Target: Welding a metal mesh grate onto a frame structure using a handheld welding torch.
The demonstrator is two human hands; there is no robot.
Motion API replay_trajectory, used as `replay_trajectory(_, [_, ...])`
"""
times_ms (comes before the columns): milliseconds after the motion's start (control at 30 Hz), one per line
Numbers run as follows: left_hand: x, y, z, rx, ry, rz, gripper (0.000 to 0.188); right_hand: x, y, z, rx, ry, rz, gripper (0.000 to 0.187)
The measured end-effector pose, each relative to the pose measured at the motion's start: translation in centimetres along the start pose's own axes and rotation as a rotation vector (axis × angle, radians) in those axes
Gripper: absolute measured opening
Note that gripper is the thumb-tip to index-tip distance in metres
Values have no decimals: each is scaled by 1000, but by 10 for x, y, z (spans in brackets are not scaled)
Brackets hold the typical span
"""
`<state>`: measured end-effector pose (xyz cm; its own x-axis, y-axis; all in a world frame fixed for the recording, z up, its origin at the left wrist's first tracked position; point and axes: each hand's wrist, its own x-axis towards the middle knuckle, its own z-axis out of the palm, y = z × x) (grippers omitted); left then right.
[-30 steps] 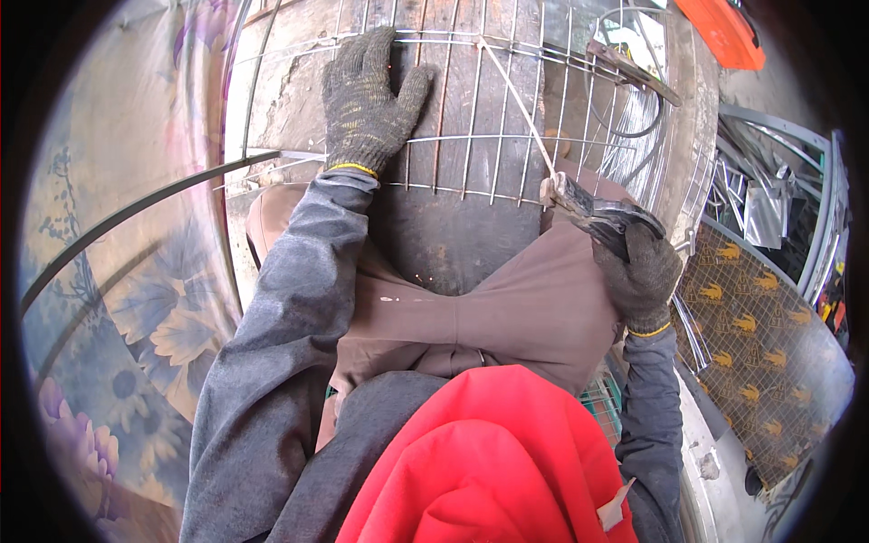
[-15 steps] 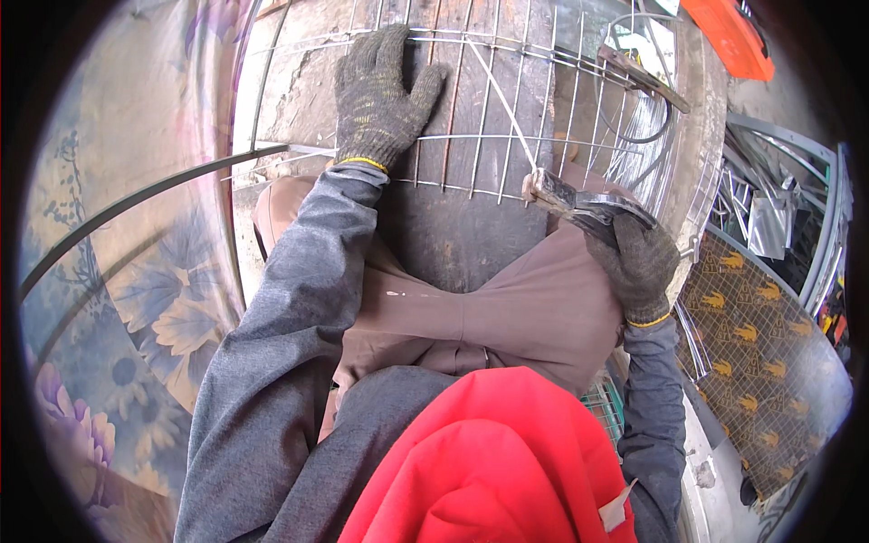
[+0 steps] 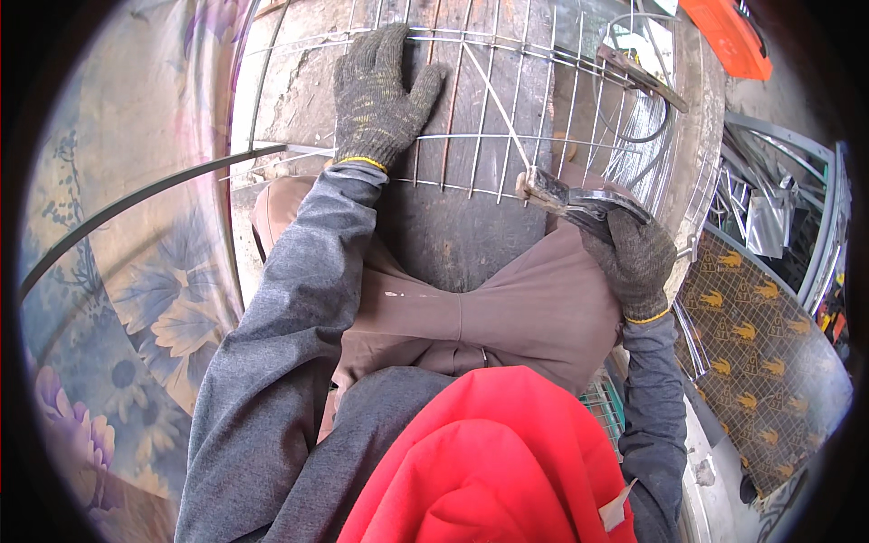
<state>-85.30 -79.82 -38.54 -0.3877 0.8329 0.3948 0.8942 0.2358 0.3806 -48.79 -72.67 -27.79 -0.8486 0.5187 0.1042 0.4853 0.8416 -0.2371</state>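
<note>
My left hand (image 3: 382, 98), in a dark knitted glove with a yellow cuff edge, lies flat on a wire grid (image 3: 471, 136), fingers stretched and thumb out. My gloved right hand (image 3: 634, 262) is wrapped round a welding electrode holder (image 3: 566, 201) above my right knee. From its jaw a thin pale welding rod (image 3: 496, 100) slants up and left. The rod's far end is at a crossing of the grid wires, right of my left fingers; whether it touches them I cannot tell. Under the grid is a dark board (image 3: 453, 235).
A clamp (image 3: 643, 77) with a looped cable sits at the grid's upper right, beside loose wires (image 3: 634, 158). An orange object (image 3: 729, 36) is beyond. Metal scraps (image 3: 769, 217) and a patterned sheet (image 3: 751, 353) lie right. A curved bar (image 3: 136, 204) crosses floral cloth (image 3: 145, 299) at left.
My right hand has shifted slightly left with the electrode holder, and the rod's tip has moved a little left along the grid. My left hand has hardly moved.
</note>
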Motion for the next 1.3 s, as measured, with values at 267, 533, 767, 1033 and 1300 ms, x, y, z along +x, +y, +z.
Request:
replay_trajectory(267, [2,3,-2,5,-11,-14,68,-3,5,6,-23,22,-25,47])
replay_trajectory(533, [0,0,0,5,-22,-15,70,-2,0,2,-20,-26,4,42])
replay_trajectory(767, [-10,-8,3,-121,-23,-15,74,-4,3,5,-68,-41,12,46])
replay_trajectory(1033, [-17,-20,20,48,-187,-63,70,-10,9,11,-46,-23,22,49])
replay_trajectory(1300, [8,12,-15,-77,1,-30,66,-2,0,0,58,46,58,51])
